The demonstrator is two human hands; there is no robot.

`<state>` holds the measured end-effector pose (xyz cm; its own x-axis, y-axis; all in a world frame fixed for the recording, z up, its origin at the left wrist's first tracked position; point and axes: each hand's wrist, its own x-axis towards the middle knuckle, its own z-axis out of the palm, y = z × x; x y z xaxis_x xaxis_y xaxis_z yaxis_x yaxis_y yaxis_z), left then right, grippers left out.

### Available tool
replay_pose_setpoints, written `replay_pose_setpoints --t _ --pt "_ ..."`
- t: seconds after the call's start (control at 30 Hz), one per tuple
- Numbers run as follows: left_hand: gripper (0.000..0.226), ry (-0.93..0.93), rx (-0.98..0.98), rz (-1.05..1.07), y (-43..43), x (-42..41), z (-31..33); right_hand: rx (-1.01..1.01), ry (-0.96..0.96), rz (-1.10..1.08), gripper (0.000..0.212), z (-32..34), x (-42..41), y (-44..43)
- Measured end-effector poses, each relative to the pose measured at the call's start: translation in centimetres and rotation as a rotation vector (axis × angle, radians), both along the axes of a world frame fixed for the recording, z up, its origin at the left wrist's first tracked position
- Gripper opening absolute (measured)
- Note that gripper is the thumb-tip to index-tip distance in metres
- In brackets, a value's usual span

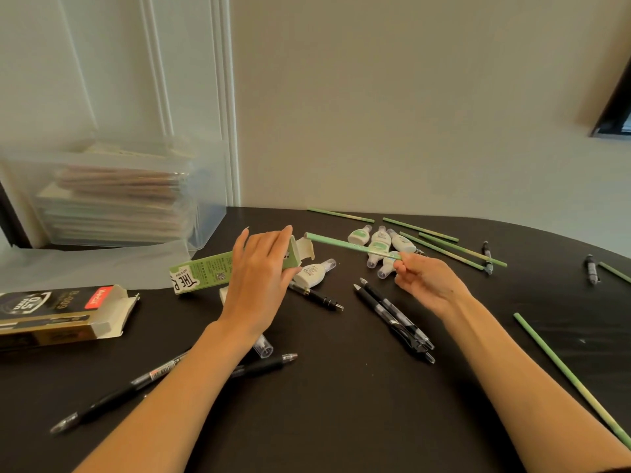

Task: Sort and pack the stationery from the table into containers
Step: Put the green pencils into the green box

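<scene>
Both forearms crossed the bottom of view over the dark tabletop point(341, 421). Nearest items were two black pens point(112, 397) at lower left, partly under the left forearm. One had a red-and-white label, unreadable.

Left hand point(259, 278) gripped the green box point(205, 271), fingers curled over its top. The box was tilted, with the open flap end up and to the right. Its print read "THE R…", the rest cut off. There was a QR code on the side, and the small print was unreadable.

Right hand point(426, 283) pinched one pencil point(348, 246) by its near end. The far end was just at the box mouth, not visibly inside.

Counts:
- Loose pencils point(420, 229): six, all green. Four at far centre-right, one at the right edge, one along the near right.
- Pens: at least seven. Two at lower left, one just below the green box, two side by side at centre, two far right and well apart.
- White-and-green bottles point(380, 238) with clear caps: seven. Five clustered behind the right hand, one just beside the left fingertips, one mostly hidden under the left wrist. Labels too small to read.

Black box point(61, 315) lay on its side at left, right end open. It read "0.5 mm" and "-009". It also had a red logo patch that I couldn't read, and gold trim.

Clear bin point(112, 196) sat at back left holding stacked flat packets, too blurred to count.
</scene>
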<state>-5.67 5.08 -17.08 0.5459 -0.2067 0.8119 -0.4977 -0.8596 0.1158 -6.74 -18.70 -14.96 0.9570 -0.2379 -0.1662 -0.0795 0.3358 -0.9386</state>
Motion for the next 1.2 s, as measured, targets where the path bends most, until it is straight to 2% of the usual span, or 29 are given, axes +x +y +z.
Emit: replay_pose_setpoints --t 0.37,0.47,0.6,0.73,0.87,1.0,1.13,1.2 --pt "0.065 0.029 -0.002 -0.014 0.0 0.0 -0.2 -0.223 -0.154 -0.334 0.016 0.7 -0.2 0.8" --pt "0.064 0.069 -0.007 -0.018 0.0 0.2 -0.4 -0.279 -0.185 -0.369 0.014 0.8 -0.3 0.9" --pt "0.061 0.141 -0.061 -0.021 0.3 0.3 -0.4 -0.279 -0.264 -0.350 0.019 1.2 -0.7 1.1" --pt "0.062 0.124 -0.029 -0.014 0.3 0.3 -0.7 -0.308 -0.296 -0.326 0.019 1.4 -0.9 1.3" --pt "0.063 0.124 -0.018 -0.047 -0.2 0.1 -0.6 -0.364 -0.323 -0.175 0.015 1.0 -1.4 2.8" --pt "0.067 0.086 0.013 -0.071 -0.8 -0.1 -0.6 -0.494 -0.332 -0.018 0.013 0.4 -2.1 5.8" --pt "0.069 0.039 0.022 -0.093 -1.7 -0.4 -0.5 -0.669 -0.339 -0.003 0.014 -0.5 -2.2 7.6" --pt "0.068 0.012 0.030 -0.107 -2.3 -0.9 -0.3 -0.705 -0.343 0.020 0.007 -0.8 -2.1 7.9"
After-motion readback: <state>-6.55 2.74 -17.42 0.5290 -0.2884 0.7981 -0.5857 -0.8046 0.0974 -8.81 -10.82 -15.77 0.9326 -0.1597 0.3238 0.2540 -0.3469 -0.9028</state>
